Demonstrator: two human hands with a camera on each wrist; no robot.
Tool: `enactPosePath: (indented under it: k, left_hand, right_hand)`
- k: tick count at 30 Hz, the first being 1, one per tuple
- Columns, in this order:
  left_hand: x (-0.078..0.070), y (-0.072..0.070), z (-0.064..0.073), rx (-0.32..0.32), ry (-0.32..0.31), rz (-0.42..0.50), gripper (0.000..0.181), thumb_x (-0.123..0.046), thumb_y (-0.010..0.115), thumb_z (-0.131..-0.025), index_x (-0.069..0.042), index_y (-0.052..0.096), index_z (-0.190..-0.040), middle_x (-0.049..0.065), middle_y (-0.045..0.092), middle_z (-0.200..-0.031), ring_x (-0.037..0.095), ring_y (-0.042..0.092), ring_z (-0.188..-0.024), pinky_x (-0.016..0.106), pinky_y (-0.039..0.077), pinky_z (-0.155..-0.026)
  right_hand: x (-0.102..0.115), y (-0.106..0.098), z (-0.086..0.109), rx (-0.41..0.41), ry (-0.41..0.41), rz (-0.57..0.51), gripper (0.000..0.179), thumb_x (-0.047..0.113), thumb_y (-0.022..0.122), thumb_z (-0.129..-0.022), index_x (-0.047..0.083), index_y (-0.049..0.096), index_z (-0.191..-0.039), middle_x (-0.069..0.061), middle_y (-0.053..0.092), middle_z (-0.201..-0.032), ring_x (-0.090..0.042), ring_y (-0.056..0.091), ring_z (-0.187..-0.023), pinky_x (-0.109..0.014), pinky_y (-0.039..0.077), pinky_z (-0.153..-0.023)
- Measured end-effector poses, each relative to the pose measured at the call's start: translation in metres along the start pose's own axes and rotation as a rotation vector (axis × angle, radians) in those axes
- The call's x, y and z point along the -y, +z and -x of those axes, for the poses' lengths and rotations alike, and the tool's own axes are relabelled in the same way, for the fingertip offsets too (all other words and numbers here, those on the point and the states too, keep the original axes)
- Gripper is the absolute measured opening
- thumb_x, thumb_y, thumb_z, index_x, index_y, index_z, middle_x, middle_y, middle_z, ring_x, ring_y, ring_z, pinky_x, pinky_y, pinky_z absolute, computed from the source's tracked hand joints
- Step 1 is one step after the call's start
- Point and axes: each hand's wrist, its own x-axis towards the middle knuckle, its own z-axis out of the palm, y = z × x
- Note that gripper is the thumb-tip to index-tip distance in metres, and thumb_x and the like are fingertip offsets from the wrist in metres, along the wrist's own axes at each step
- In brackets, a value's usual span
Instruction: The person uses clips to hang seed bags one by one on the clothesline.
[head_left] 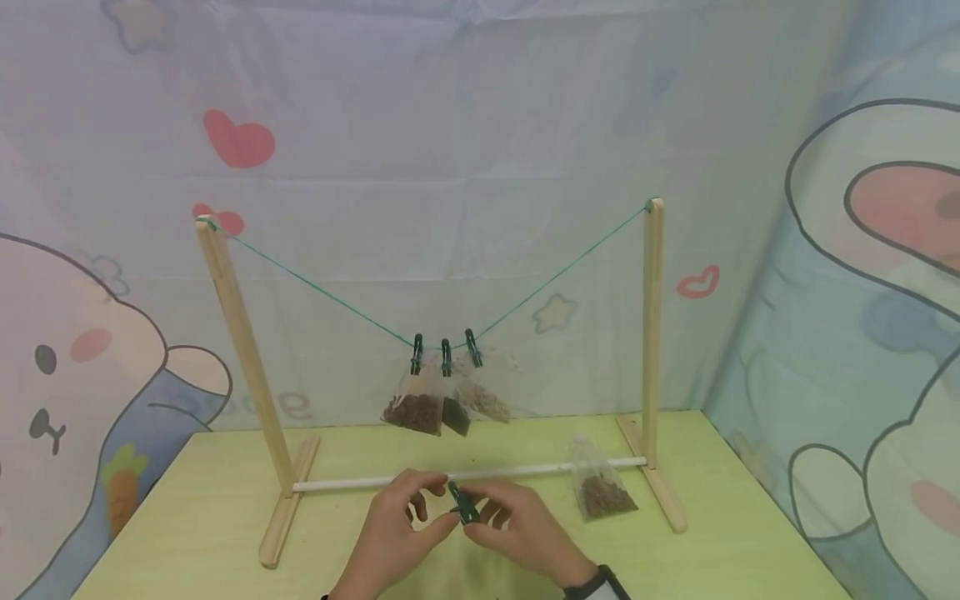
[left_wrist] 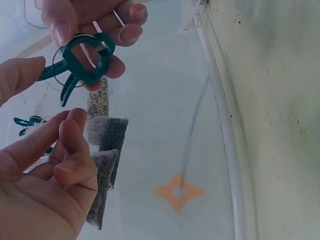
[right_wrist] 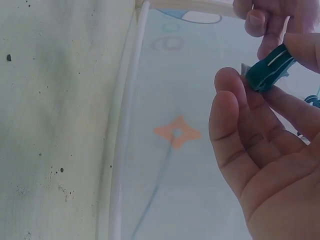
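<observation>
Above the front of the table, my right hand (head_left: 517, 521) pinches a dark green plastic spring clip (left_wrist: 90, 59) between thumb and fingers. The clip has two handles, curved jaws and a thin wire ring. My left hand (head_left: 401, 529) is just left of it, its thumb (left_wrist: 22, 75) at the end of one handle. The other left fingers are loosely bent, apart from the clip. Behind the hands, three similar clips (head_left: 446, 357) hold small translucent bags (head_left: 416, 410) on a sagging green string (head_left: 322, 292). Another filled bag (head_left: 603, 496) lies on the table to the right.
Two wooden posts (head_left: 246, 350) on flat feet (head_left: 288, 504) carry the string's ends. A white rod (head_left: 517, 472) joins them low across the yellow-green table (head_left: 187, 517). A printed cloth backdrop (head_left: 450, 125) hangs behind and at both sides.
</observation>
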Motion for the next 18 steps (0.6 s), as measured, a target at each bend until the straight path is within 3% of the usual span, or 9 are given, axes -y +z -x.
enactPosePath:
  k: [8,18]
  left_hand:
    - [0.0031,-0.0013,-0.0012,0.037,-0.004,0.041,0.034,-0.02,0.084,-0.089,-0.008,0.072,-0.118,0.0,0.068,-0.101,0.019,0.056,-0.069,0.024,0.046,-0.064]
    - [0.0013,0.0029,-0.0005,-0.04,-0.003,0.058,0.022,-0.011,0.087,-0.084,-0.012,0.074,-0.102,0.002,0.067,-0.09,0.004,0.053,-0.066,0.024,0.048,-0.063]
  right_hand:
    - [-0.0017,-0.0004,0.0008,0.038,-0.03,-0.027,0.041,0.016,0.068,-0.102,0.0,0.063,-0.139,-0.023,0.067,-0.128,-0.012,0.071,-0.09,-0.03,0.059,-0.074]
    - [-0.0009,-0.0031,0.0023,0.071,-0.023,-0.024,0.042,0.015,0.068,-0.102,-0.006,0.061,-0.137,-0.025,0.067,-0.122,-0.013,0.071,-0.091,-0.029,0.059,-0.075]
